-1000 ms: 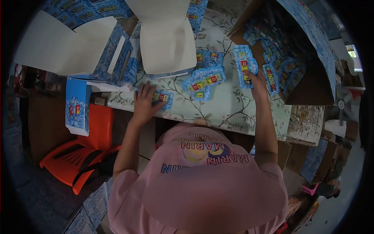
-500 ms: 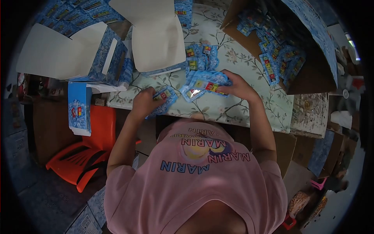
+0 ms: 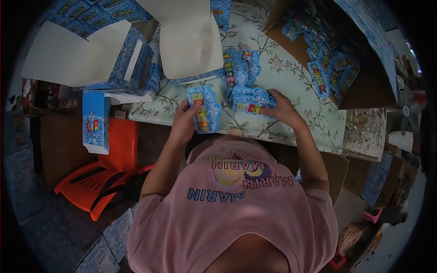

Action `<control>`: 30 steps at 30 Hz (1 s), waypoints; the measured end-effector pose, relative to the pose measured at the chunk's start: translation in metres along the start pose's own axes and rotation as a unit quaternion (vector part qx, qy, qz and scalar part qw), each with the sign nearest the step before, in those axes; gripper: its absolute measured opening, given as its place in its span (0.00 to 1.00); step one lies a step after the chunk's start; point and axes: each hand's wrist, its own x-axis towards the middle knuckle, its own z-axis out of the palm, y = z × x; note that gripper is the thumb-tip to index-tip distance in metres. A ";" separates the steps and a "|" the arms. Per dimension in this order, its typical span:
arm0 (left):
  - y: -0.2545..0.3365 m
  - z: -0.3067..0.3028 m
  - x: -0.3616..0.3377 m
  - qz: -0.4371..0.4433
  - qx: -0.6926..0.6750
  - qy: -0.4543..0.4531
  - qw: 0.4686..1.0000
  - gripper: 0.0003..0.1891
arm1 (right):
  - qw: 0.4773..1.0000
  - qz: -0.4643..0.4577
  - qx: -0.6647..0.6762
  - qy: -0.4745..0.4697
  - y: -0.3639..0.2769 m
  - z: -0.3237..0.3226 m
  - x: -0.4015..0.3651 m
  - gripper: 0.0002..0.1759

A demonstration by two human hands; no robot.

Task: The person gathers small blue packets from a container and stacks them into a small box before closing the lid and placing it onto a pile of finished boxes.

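Note:
My left hand point(image 3: 183, 122) grips a blue packet point(image 3: 210, 110) printed with a column of coloured pictures, upright and facing up at the table's near edge. My right hand point(image 3: 286, 110) has its thumb and fingers closed on the right end of a small bunch of similar blue packets point(image 3: 251, 99), lying sideways. Just beyond that bunch, more blue packets point(image 3: 249, 63) lie overlapping on the flowered tablecloth point(image 3: 291, 82). How many packets each hand holds cannot be made out.
A large carton point(image 3: 371, 98) on its side at the right holds many loose packets point(image 3: 319, 77). Open white-lined boxes point(image 3: 191, 50) stand at the back left, with a blue box point(image 3: 95, 120) hanging over the edge. An orange chair point(image 3: 116, 145) is at the lower left.
My left hand has moved right and turned its packet upright, off the table's near edge. The bunch in my right hand has shifted slightly right and is more squared up.

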 end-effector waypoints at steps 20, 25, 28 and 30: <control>0.007 -0.026 0.005 0.253 0.653 -0.168 0.694 0.27 | 0.992 -0.072 -0.023 0.104 -0.032 0.020 0.008 0.25; -0.002 0.026 0.001 0.440 0.708 -0.025 0.552 0.31 | 0.977 -0.174 -0.105 -0.070 -0.038 0.032 0.015 0.22; -0.004 0.023 0.008 0.390 0.685 -0.078 0.611 0.31 | 0.992 -0.072 0.035 -0.093 -0.041 0.023 0.043 0.23; -0.006 0.019 0.012 0.339 0.667 -0.130 0.650 0.30 | 0.997 -0.008 0.065 -0.031 -0.045 0.019 0.072 0.27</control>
